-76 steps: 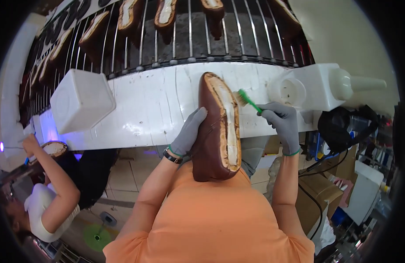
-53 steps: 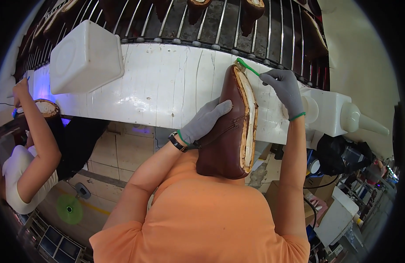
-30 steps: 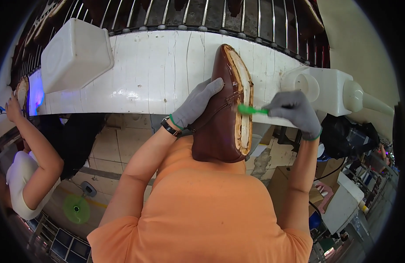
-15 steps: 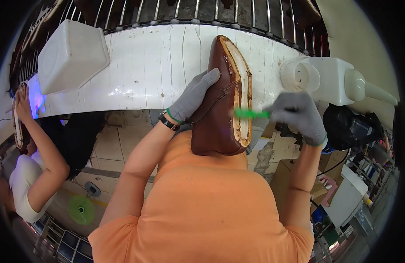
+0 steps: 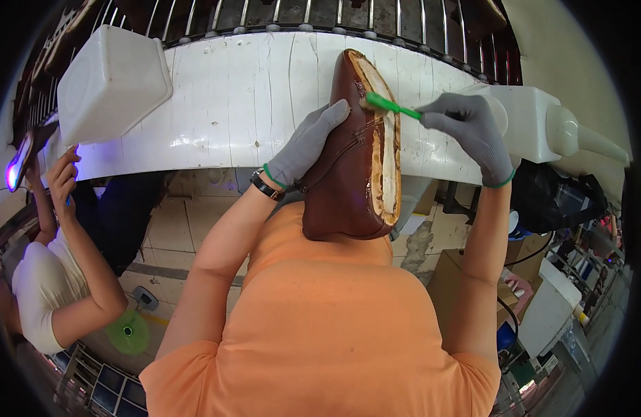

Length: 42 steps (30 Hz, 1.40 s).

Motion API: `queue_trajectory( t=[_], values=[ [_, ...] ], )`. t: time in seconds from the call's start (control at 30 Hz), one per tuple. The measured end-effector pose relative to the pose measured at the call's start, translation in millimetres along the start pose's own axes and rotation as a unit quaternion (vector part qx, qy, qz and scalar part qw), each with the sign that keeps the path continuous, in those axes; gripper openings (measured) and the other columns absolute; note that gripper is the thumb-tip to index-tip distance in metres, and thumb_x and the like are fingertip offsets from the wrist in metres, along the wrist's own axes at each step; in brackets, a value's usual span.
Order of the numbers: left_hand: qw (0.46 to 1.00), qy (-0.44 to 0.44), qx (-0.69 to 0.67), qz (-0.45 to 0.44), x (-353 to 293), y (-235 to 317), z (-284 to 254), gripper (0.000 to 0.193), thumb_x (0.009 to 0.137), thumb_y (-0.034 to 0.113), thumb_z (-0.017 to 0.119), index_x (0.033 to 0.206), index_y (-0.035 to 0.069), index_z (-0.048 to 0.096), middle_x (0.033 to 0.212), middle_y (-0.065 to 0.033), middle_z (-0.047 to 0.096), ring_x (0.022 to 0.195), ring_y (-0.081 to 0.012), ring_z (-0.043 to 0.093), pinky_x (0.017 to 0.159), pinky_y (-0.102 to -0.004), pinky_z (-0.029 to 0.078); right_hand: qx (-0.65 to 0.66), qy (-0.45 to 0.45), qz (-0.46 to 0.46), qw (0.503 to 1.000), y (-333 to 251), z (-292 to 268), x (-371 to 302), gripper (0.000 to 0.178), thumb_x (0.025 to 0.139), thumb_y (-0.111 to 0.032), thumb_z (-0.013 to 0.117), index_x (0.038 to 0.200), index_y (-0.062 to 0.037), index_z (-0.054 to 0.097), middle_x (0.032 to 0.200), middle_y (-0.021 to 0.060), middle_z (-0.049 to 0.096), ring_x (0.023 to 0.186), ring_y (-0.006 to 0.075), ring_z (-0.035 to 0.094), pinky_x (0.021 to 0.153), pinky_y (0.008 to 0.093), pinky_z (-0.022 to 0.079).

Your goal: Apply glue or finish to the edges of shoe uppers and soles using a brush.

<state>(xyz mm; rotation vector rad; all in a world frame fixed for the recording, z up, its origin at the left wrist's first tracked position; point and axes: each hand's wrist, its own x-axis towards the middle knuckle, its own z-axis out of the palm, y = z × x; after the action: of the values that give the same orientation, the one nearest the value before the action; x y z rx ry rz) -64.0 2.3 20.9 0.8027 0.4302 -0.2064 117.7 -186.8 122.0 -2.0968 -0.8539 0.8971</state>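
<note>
Wearer's orange shirt [image 5: 327,333] fills the lower centre. Beyond it, a white bench [image 5: 216,90] crosses the view, its surface marked with fine cracks. Along its far side, a conveyor with metal rollers [image 5: 307,12]. At left, a co-worker [image 5: 50,278] in a pale top, hands raised near a shoe under violet light.

Main specimen: brown leather boot upper [image 5: 341,167], in front of the wearer, over the near edge of the bench. Toe points away toward the conveyor, heel is next to the shirt. Underside is turned up and to the right: pale strip with a tan border. Contact with the bench: cannot tell.

White plastic container [image 5: 112,90] stands on the bench at left; white bottle [image 5: 525,121] at right, nozzle pointing right.

Left hand [image 5: 310,146], grey-gloved, grips the boot's left side, thumb laid on the leather; other fingers partly hidden. Right hand [image 5: 466,125], also gloved: thumb and fingers pinched on the handle of a small green brush [image 5: 384,103]. Brush head lies at the underside's left border, toward the toe. Black wristwatch [image 5: 266,186] on left wrist.
</note>
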Motion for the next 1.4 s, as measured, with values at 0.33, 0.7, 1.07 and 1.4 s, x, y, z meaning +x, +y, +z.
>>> queue_trajectory(
  t=[0.33, 0.7, 1.07, 1.4],
  values=[
    [1.000, -0.003, 0.024, 0.012, 2.5, -3.3, -2.2, 0.060, 0.099, 0.049, 0.046, 0.126, -0.004, 0.052, 0.115, -0.0094, 0.062, 0.100, -0.0134, 0.059, 0.090, -0.0273, 0.048, 0.106, -0.190, -0.006, 0.976, -24.3, -6.7, -52.5, 0.013, 0.079, -0.007, 0.075, 0.089, 0.0013, 0.074, 0.071, 0.0015, 0.064, 0.065, 0.0038, 0.051, 0.059, 0.0223, 0.040],
    [0.998, 0.007, -0.052, -0.018, -2.2, 5.1, 9.9, 0.055, 0.099, 0.044, 0.048, 0.126, -0.003, 0.053, 0.114, -0.0095, 0.063, 0.099, -0.0132, 0.062, 0.089, -0.0274, 0.051, 0.045, -0.165, -0.023, 0.985, -40.3, -10.6, -44.6, 0.017, 0.077, -0.010, 0.077, 0.090, 0.0010, 0.075, 0.071, 0.0070, 0.065, 0.067, 0.0119, 0.058, 0.063, 0.0271, 0.044],
    [0.994, -0.025, -0.098, -0.050, -10.3, 32.0, 27.2, 0.052, 0.098, 0.045, 0.049, 0.127, 0.001, 0.053, 0.115, -0.0089, 0.064, 0.097, -0.0138, 0.064, 0.088, -0.0282, 0.052, -0.002, -0.231, -0.133, 0.964, -70.1, -32.1, -21.7, 0.018, 0.074, -0.009, 0.079, 0.088, 0.0006, 0.075, 0.071, 0.0073, 0.067, 0.062, 0.0122, 0.058, 0.058, 0.0265, 0.044],
    [0.966, -0.200, -0.128, -0.102, -17.2, 29.8, 37.2, 0.043, 0.105, 0.027, 0.040, 0.141, 0.004, 0.041, 0.141, -0.0091, 0.050, 0.122, -0.0150, 0.055, 0.108, -0.0286, 0.041, 0.052, -0.282, -0.168, 0.943, -103.2, -35.1, 3.6, 0.019, 0.071, -0.005, 0.082, 0.087, 0.0018, 0.075, 0.071, 0.0080, 0.068, 0.061, 0.0105, 0.060, 0.055, 0.0242, 0.044]
  ],
)
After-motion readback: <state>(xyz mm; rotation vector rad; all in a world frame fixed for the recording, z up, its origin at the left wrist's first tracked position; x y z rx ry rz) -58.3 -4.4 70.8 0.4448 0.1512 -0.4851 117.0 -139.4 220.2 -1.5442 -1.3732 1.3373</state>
